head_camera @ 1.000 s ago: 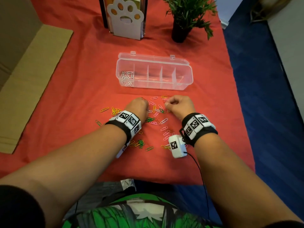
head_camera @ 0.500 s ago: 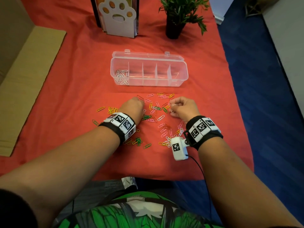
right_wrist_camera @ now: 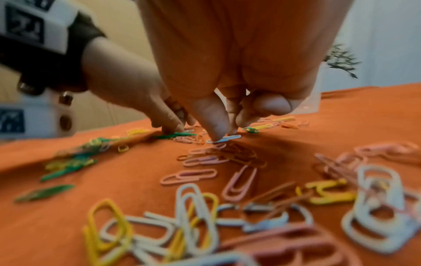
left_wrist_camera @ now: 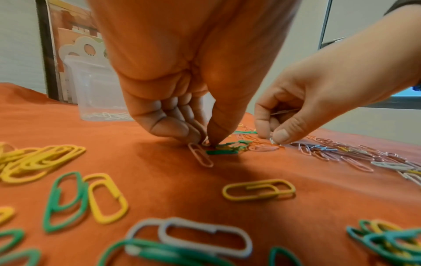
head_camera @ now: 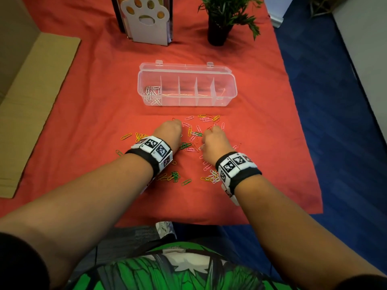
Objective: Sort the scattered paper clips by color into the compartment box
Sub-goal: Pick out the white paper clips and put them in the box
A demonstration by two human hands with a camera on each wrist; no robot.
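Observation:
A clear compartment box [head_camera: 228, 86] stands open on the red cloth, with white clips [head_camera: 152, 95] in its leftmost compartment. Scattered paper clips [head_camera: 194, 132] in pink, yellow, green, orange and white lie in front of it. My left hand [left_wrist_camera: 206, 142] is curled down onto the cloth. Its thumb and forefinger pinch a pale clip beside a pink clip [left_wrist_camera: 200, 155] and a green clip [left_wrist_camera: 222, 152]. My right hand [right_wrist_camera: 219, 138] pinches a white clip [right_wrist_camera: 230, 138] off the cloth, and more white clips [left_wrist_camera: 283, 112] show inside its curled fingers.
A paw-shaped white holder [head_camera: 144, 19] and a potted plant [head_camera: 219, 19] stand behind the box. Flat cardboard [head_camera: 31, 97] lies at the left. The cloth's right edge [head_camera: 301, 122] drops to blue floor. More clips [head_camera: 173, 176] lie under my wrists.
My right hand has shifted left within the pile, closer to the left hand. My left hand has stayed at about the same spot. The head view has tilted.

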